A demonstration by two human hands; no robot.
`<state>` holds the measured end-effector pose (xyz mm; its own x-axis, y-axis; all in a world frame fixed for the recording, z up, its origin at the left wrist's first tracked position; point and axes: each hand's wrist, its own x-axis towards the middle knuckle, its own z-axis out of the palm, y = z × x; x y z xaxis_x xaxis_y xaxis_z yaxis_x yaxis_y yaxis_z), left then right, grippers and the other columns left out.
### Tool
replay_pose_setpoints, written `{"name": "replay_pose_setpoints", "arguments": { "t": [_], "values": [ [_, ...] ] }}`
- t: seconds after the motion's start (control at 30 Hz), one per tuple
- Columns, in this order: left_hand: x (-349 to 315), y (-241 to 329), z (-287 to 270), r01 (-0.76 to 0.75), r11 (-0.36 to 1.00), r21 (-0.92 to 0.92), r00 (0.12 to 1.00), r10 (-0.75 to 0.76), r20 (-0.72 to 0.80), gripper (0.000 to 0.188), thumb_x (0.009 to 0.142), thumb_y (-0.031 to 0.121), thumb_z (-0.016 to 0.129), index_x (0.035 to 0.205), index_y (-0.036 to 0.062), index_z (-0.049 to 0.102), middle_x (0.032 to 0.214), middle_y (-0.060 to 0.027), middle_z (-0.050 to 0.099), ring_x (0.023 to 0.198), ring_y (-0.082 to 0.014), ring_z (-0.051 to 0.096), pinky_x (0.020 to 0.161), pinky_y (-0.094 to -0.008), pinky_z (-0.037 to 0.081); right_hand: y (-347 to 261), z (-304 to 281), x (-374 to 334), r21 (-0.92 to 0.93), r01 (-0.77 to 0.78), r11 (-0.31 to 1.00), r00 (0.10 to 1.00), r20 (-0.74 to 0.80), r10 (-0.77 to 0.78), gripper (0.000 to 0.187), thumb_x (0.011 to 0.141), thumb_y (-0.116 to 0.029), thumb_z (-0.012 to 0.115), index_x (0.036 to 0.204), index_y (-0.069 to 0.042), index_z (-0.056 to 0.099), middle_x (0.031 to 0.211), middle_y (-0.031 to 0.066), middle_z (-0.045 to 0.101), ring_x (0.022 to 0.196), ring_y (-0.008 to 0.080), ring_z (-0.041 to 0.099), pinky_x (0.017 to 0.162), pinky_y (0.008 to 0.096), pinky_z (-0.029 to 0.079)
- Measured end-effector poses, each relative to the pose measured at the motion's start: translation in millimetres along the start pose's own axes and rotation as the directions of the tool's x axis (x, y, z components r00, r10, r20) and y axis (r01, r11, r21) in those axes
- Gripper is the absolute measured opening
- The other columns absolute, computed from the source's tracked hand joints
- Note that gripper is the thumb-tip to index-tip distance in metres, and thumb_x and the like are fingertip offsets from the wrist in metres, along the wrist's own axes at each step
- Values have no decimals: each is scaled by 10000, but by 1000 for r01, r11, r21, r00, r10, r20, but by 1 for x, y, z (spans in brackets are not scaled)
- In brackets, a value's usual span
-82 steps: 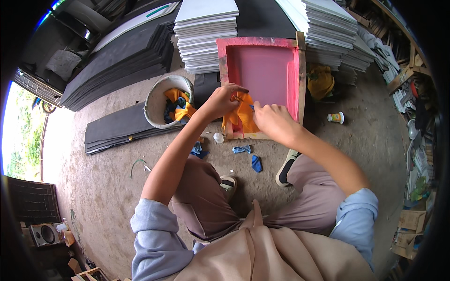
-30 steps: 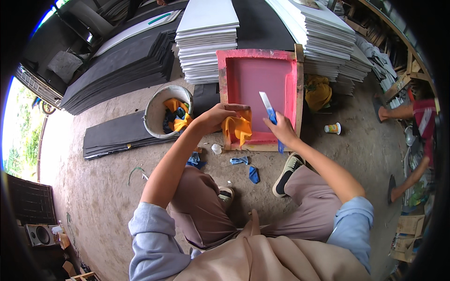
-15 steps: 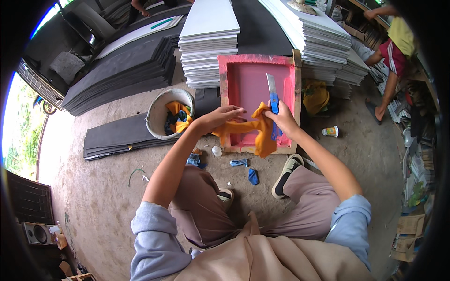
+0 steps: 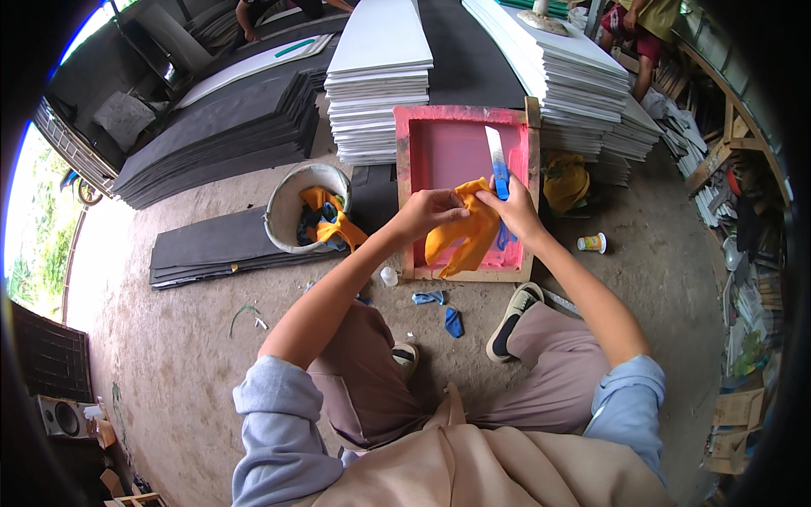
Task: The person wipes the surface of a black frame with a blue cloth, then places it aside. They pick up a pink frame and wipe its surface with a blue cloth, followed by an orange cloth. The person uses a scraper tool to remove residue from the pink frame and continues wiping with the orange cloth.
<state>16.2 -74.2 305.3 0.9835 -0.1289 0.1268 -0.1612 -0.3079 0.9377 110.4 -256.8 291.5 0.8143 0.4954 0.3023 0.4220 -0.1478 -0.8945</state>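
Observation:
In front of me, both hands are over a wooden screen-printing frame [image 4: 406, 169] with pink mesh and pink-stained sides. My right hand [image 4: 519, 215] grips a blue utility knife [image 4: 500, 177], its blade out and pointing away from me. The same hand's thumb and fingers also pinch an orange cloth scrap [image 4: 466, 240]. My left hand [image 4: 425, 213] is closed on the scrap's upper left side. Below the hands the scrap hangs loose across the frame's near part. To the left stands a pale bucket [image 4: 275, 205] of orange and blue scraps, one orange piece drooping over its rim.
Blue scraps [image 4: 454, 322] and a small white bottle [image 4: 389, 276] lie on the floor near my feet. A printed cup [image 4: 592, 243] lies at right. White sheet stacks [image 4: 378, 110] and black sheet stacks [image 4: 220, 139] stand beyond. Other people [image 4: 646, 34] are at the far edge.
My left hand has closed on the orange scrap, which was stretched sideways and now hangs down. An orange piece now droops over the bucket's rim. The person at far right has moved farther off.

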Motion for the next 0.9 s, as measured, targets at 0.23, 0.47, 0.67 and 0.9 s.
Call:
{"name": "replay_pose_setpoints", "arguments": {
  "t": [0.23,0.47,0.67,0.9],
  "values": [
    [2,-10,-7,-21,999,-32,999,22,30,229,811,215,689,819,7,594,766,0,601,782,-56,581,717,-227,471,-15,-5,4,44,10,999,998,63,-12,257,781,-147,711,880,-72,487,758,-48,439,692,39,415,639,208,380],
    [3,-2,-5,-113,974,-197,994,108,-36,154,845,122,641,788,-3,571,821,-22,617,829,-70,589,787,-236,480,-9,-8,4,-23,8,1000,995,95,-6,226,796,-130,691,884,-67,492,755,-43,450,693,42,424,638,211,384],
    [2,6,-5,-55,993,-104,984,71,160,196,880,77,576,1054,2,626,989,-48,644,901,-77,578,838,-233,470,-9,-6,2,-97,39,995,993,115,-28,186,834,-133,649,890,-53,491,782,-15,492,714,61,469,650,234,404],
    [-2,1,-21,150,955,-256,989,-148,29,290,898,173,570,1135,9,605,1074,-54,619,975,-98,557,896,-242,436,-13,-25,5,-294,47,955,988,156,-1,269,937,-272,471,927,-4,485,632,98,567,616,195,597,582,335,455]
  ]
}}
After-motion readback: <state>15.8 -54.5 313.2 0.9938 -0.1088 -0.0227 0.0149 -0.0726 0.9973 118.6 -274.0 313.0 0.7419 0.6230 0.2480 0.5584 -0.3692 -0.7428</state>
